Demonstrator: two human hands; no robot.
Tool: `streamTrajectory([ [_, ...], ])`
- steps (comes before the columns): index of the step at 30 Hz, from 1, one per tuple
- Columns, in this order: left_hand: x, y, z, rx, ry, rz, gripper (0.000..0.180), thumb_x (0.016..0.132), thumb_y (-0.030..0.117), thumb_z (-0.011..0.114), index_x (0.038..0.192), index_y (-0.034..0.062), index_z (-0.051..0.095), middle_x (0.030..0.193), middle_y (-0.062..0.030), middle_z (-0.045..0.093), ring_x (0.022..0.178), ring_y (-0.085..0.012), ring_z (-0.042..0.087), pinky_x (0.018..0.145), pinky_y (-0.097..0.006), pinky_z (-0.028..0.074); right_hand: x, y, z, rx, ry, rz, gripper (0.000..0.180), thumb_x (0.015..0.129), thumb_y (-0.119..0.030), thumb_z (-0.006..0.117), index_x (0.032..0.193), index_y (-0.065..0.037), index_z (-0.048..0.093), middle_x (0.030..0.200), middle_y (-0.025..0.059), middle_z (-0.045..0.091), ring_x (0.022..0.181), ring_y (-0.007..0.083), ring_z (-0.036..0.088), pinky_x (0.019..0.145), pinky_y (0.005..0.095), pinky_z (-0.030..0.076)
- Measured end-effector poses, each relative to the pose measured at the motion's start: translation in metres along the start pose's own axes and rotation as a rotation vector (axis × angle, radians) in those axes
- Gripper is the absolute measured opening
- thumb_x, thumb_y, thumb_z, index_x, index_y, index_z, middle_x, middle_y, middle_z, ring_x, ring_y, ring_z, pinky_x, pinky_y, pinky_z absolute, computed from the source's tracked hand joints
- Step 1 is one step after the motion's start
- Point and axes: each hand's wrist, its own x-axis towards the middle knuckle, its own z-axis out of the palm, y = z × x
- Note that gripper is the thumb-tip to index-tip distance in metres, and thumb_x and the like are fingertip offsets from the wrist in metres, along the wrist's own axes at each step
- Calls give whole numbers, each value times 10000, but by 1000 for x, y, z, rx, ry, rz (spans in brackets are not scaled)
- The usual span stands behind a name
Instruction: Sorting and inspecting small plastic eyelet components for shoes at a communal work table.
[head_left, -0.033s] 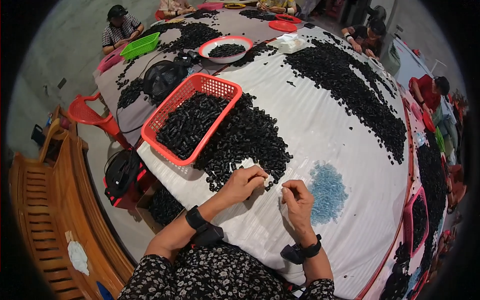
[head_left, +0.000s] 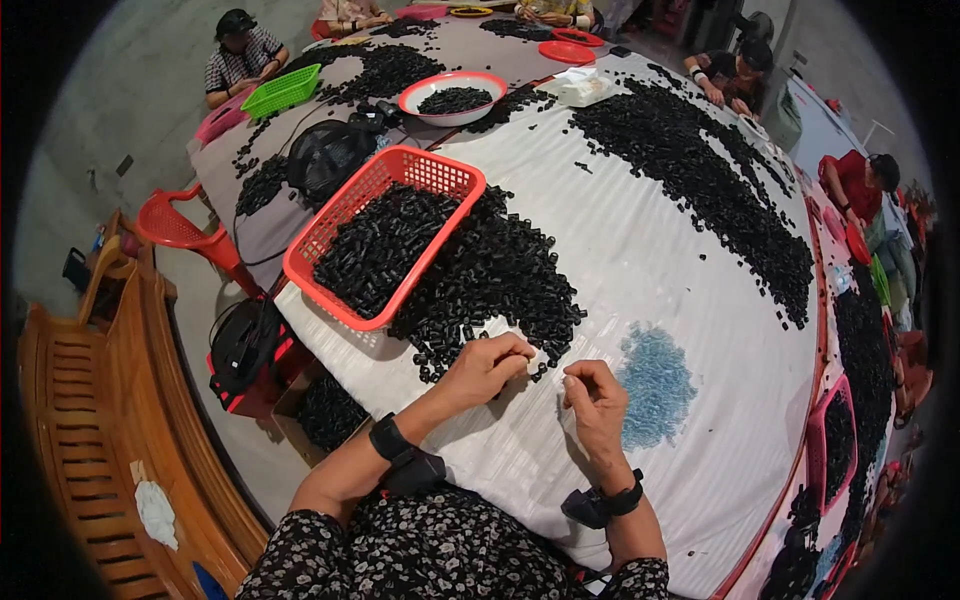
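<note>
Apparently light, small pieces lie at the fingertips

Here the loose black tube-like pieces [head_left: 500,270] spread in a heap on the white sheet [head_left: 640,250], just ahead of the left hand [head_left: 487,367], and more of them fill the red lattice basket [head_left: 368,324] beside it. The blue translucent pieces [head_left: 655,385] form a flat, separate patch just beyond the right hand [head_left: 597,405].

Both sorts look likely to handle as very light things. The black ones are probably stiff moulded plastic, hard to crush, fairly smooth and apt to roll; a pinch across the round side, between thumb and forefinger, should suit them best. The blue bits seem slimmer and perhaps slippery, so a fingertip hold near the middle of a single piece would likely serve; how fragile they are is not clear.

In looks, the black pieces are short, stubby cylinders with a slight sheen, and some seem hollow at the end. The blue ones are pale, glassy and much finer, too small here for their exact shape.

The left fingers are curled, tips drawn in toward the thumb; I cannot tell whether they grip a piece. The right thumb and forefinger come near each other, the other fingers bent behind; whether they pinch anything cannot be made out either.
</note>
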Motion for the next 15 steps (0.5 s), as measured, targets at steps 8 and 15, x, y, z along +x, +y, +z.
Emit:
streamTrajectory([
  [8, -15, -24, 14, 811, 43, 485, 127, 754, 111, 657, 803, 28, 575, 759, -85, 555, 697, -264, 531, 625, -348, 453, 2, 3, 0, 35, 18, 25, 35, 879, -38, 566, 908, -22, 577, 703, -36, 527, 582, 22, 450, 509, 182, 371],
  [15, 23, 8, 27, 929, -18, 561, 321, 751, 46, 604, 1064, 25, 537, 1044, -141, 511, 987, -310, 481, 821, -384, 415, 3, 2, -2, -25, 3, -20, 55, 878, -60, 582, 917, -20, 585, 741, -15, 557, 584, 38, 489, 527, 189, 421],
])
